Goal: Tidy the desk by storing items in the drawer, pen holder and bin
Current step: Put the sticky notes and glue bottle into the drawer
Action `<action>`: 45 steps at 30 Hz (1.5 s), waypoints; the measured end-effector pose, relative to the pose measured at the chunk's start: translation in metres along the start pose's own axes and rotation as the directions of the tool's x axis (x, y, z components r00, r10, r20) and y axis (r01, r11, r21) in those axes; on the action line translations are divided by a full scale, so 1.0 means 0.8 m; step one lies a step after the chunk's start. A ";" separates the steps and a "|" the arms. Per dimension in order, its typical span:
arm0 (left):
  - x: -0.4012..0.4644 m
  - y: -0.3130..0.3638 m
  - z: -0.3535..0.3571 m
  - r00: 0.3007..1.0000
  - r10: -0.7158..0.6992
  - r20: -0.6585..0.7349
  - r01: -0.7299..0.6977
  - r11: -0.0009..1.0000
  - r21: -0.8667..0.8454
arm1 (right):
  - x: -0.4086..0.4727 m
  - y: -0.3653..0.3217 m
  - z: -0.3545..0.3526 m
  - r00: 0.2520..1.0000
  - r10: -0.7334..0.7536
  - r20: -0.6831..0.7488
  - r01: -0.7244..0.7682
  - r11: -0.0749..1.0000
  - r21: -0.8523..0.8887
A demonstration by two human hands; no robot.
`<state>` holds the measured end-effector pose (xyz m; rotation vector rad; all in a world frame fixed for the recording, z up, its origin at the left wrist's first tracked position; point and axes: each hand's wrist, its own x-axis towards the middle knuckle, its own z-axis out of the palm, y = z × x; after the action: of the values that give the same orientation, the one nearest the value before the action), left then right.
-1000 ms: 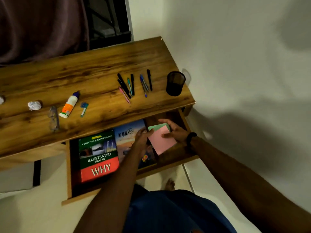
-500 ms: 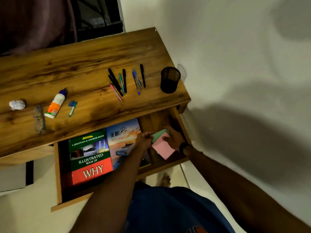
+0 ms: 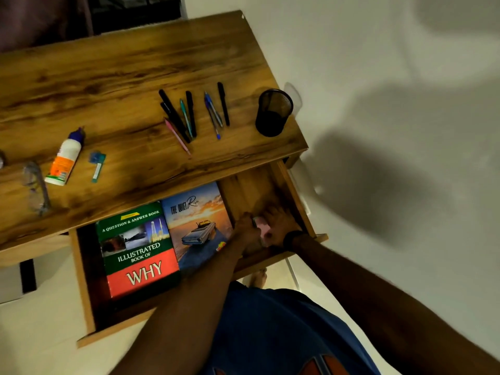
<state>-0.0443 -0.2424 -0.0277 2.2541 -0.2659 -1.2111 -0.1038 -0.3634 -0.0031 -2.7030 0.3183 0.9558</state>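
Observation:
The wooden drawer (image 3: 84,282) stands pulled out under the desk top. Inside lie a green and red "WHY" book (image 3: 136,250) and a sunset-cover book (image 3: 196,220). At the drawer's right end both hands press on a pink and green sticky note pad (image 3: 262,224): my left hand (image 3: 244,234) on its left side, my right hand (image 3: 278,226) on its right. Most of the pad is hidden under the fingers. Several pens (image 3: 189,115) lie loose on the desk beside a black mesh pen holder (image 3: 273,112).
On the desk's left part lie a glue bottle (image 3: 65,158), a small blue-green item (image 3: 96,165) and clear glasses (image 3: 36,188). A white wall runs along the desk's right side. The person's blue shorts and a bare foot show below the drawer.
Both hands have lowered the pad from above the drawer down to its floor at the right end. The crumpled paper on the left has slipped out of view as the camera shifted.

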 end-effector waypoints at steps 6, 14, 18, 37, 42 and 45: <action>0.005 0.006 0.014 0.997 0.037 0.072 -0.032 0.997 -0.066 | 0.000 0.010 -0.005 0.998 0.060 0.017 -0.060 0.998 -0.005; -0.047 -0.016 -0.050 0.998 0.039 -0.049 -0.040 0.999 -0.034 | 0.009 -0.038 -0.013 0.982 -0.159 -0.100 0.163 0.986 0.037; -0.087 -0.036 -0.106 0.952 0.077 -0.297 -0.097 0.994 -0.055 | 0.027 -0.110 -0.052 0.937 -0.296 -0.185 0.320 0.941 0.114; -0.163 -0.209 -0.308 0.749 0.033 -0.662 0.082 0.986 0.143 | 0.092 -0.336 -0.109 0.862 -0.441 -0.250 0.437 0.896 -0.072; -0.154 -0.259 -0.376 0.602 0.098 -0.793 0.017 0.991 0.135 | 0.114 -0.407 -0.114 0.903 -0.292 -0.315 0.308 0.951 0.003; -0.144 -0.293 -0.412 0.580 0.058 -0.813 0.017 0.996 0.083 | 0.128 -0.441 -0.122 0.923 -0.180 -0.341 0.238 0.962 0.137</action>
<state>0.1385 0.1254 0.0650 2.6038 0.0334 -0.0225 0.1326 -0.0731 0.0634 -2.6553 0.1592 0.3977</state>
